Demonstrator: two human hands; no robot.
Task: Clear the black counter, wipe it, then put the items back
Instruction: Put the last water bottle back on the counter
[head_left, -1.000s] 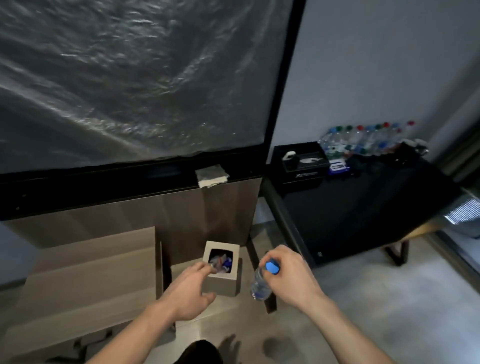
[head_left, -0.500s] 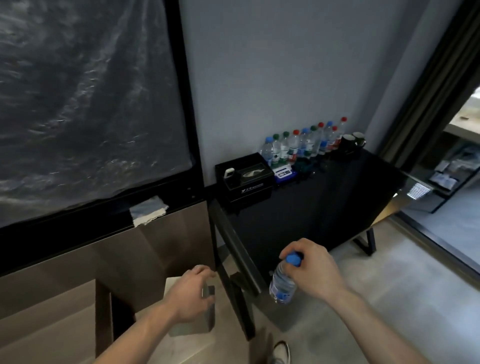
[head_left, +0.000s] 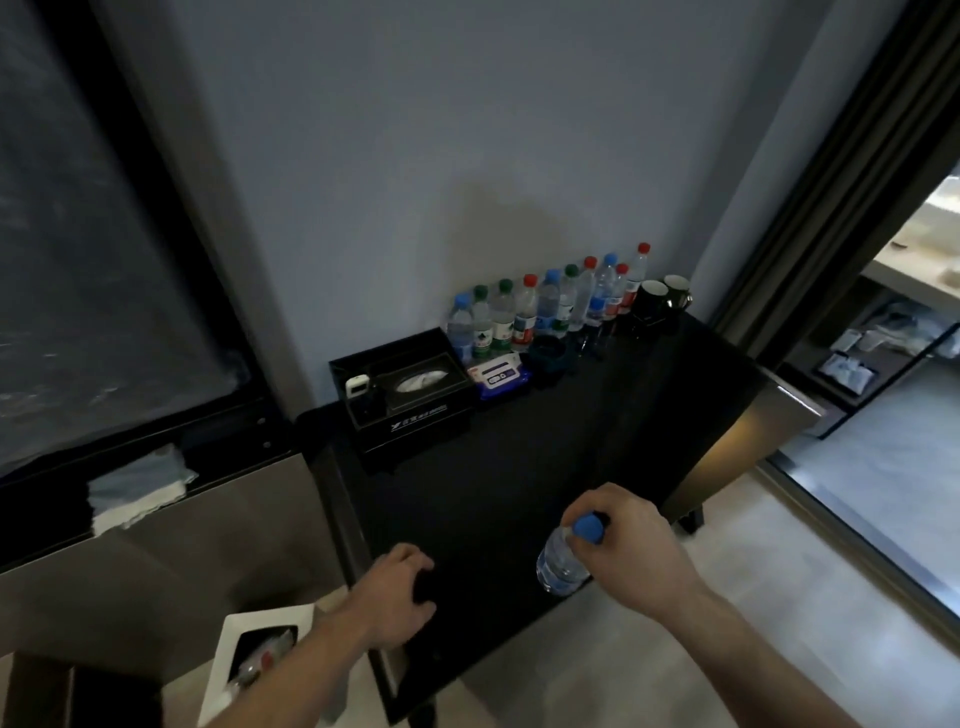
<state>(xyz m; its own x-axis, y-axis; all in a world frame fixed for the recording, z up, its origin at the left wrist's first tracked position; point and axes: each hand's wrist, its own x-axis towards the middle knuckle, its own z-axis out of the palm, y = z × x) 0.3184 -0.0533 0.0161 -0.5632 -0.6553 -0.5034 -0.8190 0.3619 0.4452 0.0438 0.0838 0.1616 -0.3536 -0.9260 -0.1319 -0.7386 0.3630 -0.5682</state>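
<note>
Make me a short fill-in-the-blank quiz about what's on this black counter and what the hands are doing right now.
1. The right hand grips a water bottle whose cap is ____.
2. The two mugs at the far end of the black counter are ____ in colour.
3. The tissue box stands to the ____ of the row of bottles.
4. The left hand holds ____.

Missing words: blue; black; left; nothing

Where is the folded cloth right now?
In the head view the folded cloth lies at the left, on the dark ledge below the big window, left of the black counter and its tissue box.
</note>
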